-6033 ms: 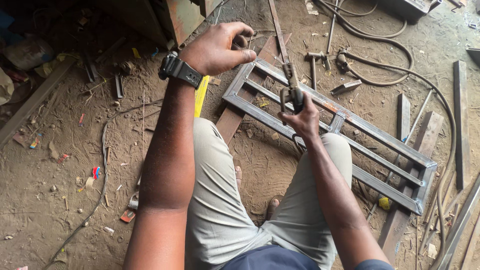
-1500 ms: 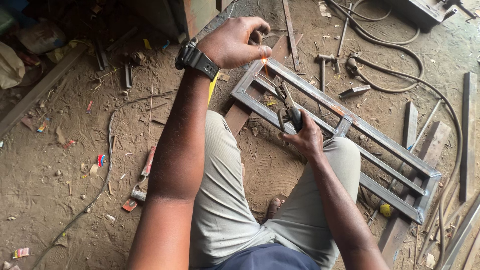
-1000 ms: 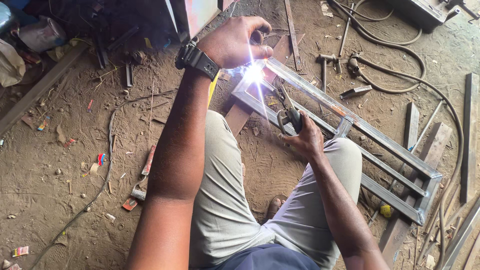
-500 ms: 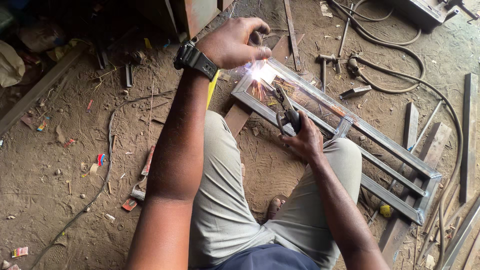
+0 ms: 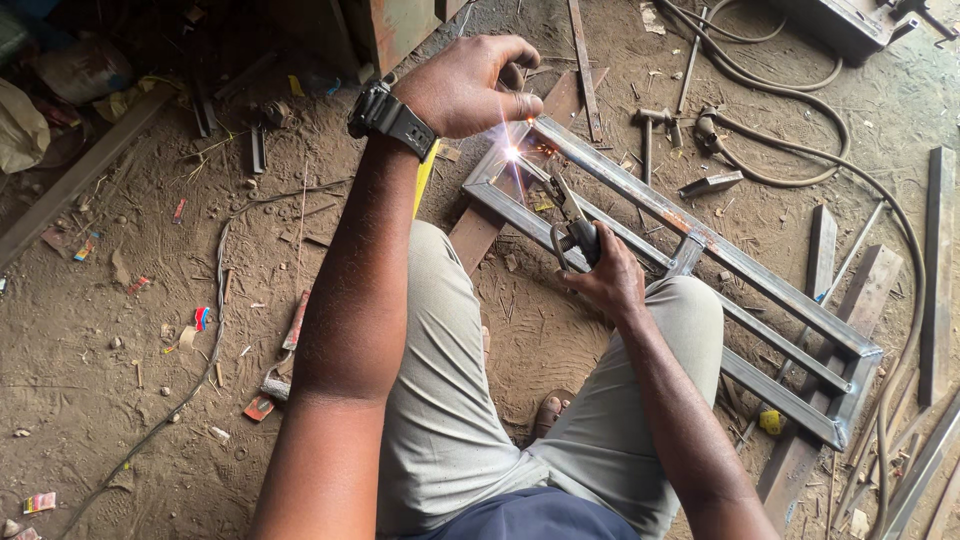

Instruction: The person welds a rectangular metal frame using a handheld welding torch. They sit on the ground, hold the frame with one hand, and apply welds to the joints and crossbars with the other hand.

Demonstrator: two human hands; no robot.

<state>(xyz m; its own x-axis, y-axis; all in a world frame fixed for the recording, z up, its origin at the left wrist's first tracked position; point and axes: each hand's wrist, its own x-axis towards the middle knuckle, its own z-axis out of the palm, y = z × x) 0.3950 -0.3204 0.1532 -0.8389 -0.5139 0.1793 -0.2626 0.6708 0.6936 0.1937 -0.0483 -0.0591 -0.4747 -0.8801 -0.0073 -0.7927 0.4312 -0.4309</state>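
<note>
The right hand grips a black electrode holder sparking on the grey rectangular steel frame, just below the left hand, whose fingers curl together.

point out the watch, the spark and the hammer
watch (image 5: 385, 115), head view, on the black case at the left wrist
spark (image 5: 512, 153), head view, its bright centre
hammer (image 5: 648, 132), head view, on its handle

A hammer lies on the dirt floor beside a coiled black hose. Wooden planks lie at the right. A thin dark cable trails across the left, among scattered coloured scraps.
</note>
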